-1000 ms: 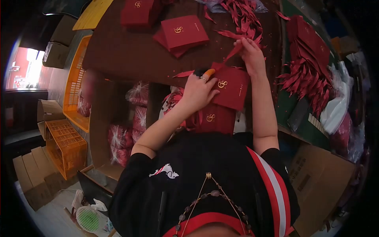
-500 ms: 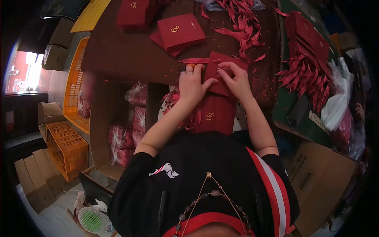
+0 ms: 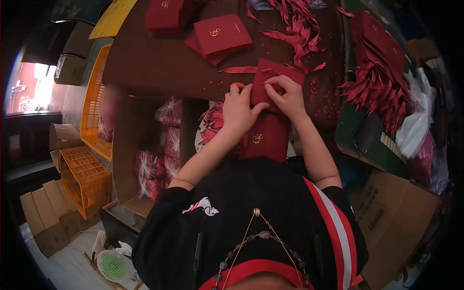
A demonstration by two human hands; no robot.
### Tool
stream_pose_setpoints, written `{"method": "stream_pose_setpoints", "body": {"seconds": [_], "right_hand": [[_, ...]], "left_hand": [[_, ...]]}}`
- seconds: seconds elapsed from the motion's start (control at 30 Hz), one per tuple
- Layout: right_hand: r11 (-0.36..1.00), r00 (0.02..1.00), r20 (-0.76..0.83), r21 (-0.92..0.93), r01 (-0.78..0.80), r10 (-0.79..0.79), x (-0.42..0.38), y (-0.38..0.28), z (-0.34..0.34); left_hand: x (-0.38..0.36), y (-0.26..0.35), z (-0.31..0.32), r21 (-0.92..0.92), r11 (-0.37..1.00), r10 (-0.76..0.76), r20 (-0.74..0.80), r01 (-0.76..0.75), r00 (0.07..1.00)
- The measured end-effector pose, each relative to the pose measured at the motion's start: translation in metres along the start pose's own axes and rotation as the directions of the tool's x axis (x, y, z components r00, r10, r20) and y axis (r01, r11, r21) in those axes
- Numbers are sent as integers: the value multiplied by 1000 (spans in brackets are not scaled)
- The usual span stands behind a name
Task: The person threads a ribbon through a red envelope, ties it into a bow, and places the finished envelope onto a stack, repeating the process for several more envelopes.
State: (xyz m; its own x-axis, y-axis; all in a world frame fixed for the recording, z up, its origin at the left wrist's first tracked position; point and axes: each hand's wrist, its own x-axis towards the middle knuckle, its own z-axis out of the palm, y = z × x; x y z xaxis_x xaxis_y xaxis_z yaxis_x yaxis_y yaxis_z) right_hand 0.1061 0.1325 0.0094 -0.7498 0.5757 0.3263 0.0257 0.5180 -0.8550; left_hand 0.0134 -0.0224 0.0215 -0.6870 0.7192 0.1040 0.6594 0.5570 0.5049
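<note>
A dark red flat pouch or folder (image 3: 261,72) lies under both my hands at the table's near edge. My left hand (image 3: 238,108) grips its lower left side, with the thumb spread across the lower part and an orange band on one finger. Over the pouch's face, my right hand (image 3: 288,96) is closed in a pinch; the small thing at its fingertips is too small to name. A red ribbon strip (image 3: 239,70) sticks out to the left of the pouch. Nearer my body is another red piece with a gold emblem (image 3: 266,140).
Red emblem boxes or folders (image 3: 224,34) lie at the back. Loose ribbons (image 3: 299,41) spread beside small red scraps. A stack of ribboned red pouches (image 3: 379,53) stands right. Left are a carton with bagged red goods (image 3: 150,169) and orange crates (image 3: 87,179).
My right hand keeps its pinch over the pouch, its fingertips slightly shifted. The left fingers have curled in a little at the pouch's edge. The view has moved slightly.
</note>
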Motion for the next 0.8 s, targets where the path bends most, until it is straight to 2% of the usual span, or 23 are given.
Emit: {"method": "stream_pose_setpoints", "body": {"seconds": [0.07, 0.13, 0.17, 0.23, 0.37, 0.47, 0.53, 0.73, 0.8], "right_hand": [[1000, 1000, -11, 9, 15, -15, 0, 0, 2], [1000, 999, -30, 12, 23, -23, 0, 0, 2], [1000, 1000, 0, -11, 6, -6, 0, 0, 0], [999, 999, 31, -34, -12, 13, -2, -1, -1], [998, 998, 41, -40, 55, -54, -2, -1, -1], [994, 995, 62, -61, 88, -84, -3, -1, -2], [991, 992, 68, -66, 113, -108, -3, 0, -1], [941, 959, 116, -196, 276, -258, -5, 2, -1], [867, 920, 179, -311, 389, -349, -5, 0, -2]], "left_hand": [[-2, -6, 2, -9, 999, 30, 0, -30, 1000], [0, -12, 3, -237, 969, 56, -40, -64, 998], [-1, -12, 5, -238, 969, 59, -36, -66, 998], [-2, -8, 2, -352, 935, 16, -68, -39, 998], [2, -12, 7, -383, 924, -24, -66, -3, 998], [3, -11, 7, -337, 942, -35, -54, 15, 998], [6, -9, 2, -274, 960, -52, 8, 52, 999], [11, -20, 0, -341, 939, -17, 45, 32, 999], [12, -27, 2, -397, 917, -11, 62, 34, 998]]}}
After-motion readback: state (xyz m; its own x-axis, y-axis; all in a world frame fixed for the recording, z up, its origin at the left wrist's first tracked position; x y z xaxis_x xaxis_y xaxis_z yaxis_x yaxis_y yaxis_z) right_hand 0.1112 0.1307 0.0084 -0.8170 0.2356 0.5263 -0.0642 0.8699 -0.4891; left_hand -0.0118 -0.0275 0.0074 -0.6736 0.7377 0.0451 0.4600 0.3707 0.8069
